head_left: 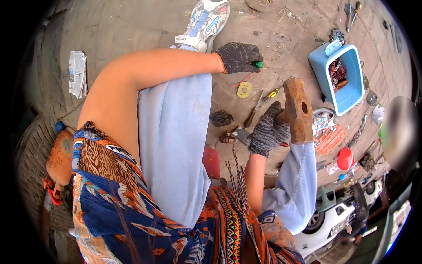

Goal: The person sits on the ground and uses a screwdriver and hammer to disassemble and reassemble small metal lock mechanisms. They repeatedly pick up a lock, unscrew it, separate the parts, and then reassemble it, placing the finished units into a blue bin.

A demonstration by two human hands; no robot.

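Observation:
My left hand (pixel 237 57), in a dark knit glove, is closed around something with a green rounded end (pixel 259 64) low over the ground. The rest of that thing is hidden by the fingers. Held upright before my right knee is a rusty sledgehammer (pixel 300 112) with a hole through its heavy head. Gripping it just beside the head is my right hand (pixel 269 132), in a grey striped glove. Between the hands lie a yellowish flat plate (pixel 244 89) with a hole and a yellow-handled screwdriver (pixel 271 94).
To the right stands a light blue plastic bin (pixel 351 94) with reddish-brown scraps inside. Past my right shoe lie an orange-red tool tray (pixel 330 139) and a red cup (pixel 346 158). A folded newspaper (pixel 78 74) is at far left; a white car (pixel 325 226) stands lower right.

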